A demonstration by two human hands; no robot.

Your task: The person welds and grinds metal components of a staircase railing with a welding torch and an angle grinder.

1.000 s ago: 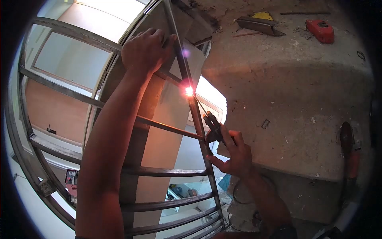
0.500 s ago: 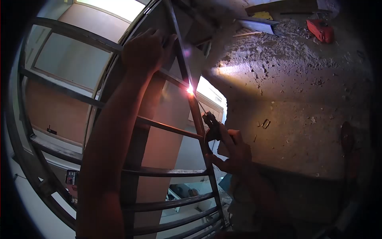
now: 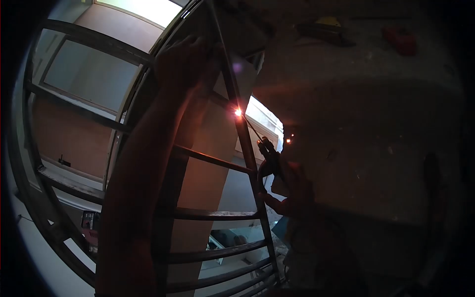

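Grille of dark metal bars fills the left and middle of the view, its rungs running across to an upright bar that leans up toward the top. The left hand is high on the grille, fingers curled around a bar where a cross rung meets the upright, the arm stretching up from the bottom edge. The right hand is lower, just right of the upright, closed around an electrode holder. From the holder a thin rod slants up and left to the upright, where a small bright spark glows at its tip, touching the bar. 2 tiny sparks hang just right of the holder.

The concrete ledge to the right lies in deep shadow. At its far edge a red tool and a yellow thing next to a grey metal piece show only dimly. Through the grille, pale walls and a window frame are well lit, far beyond the bars.
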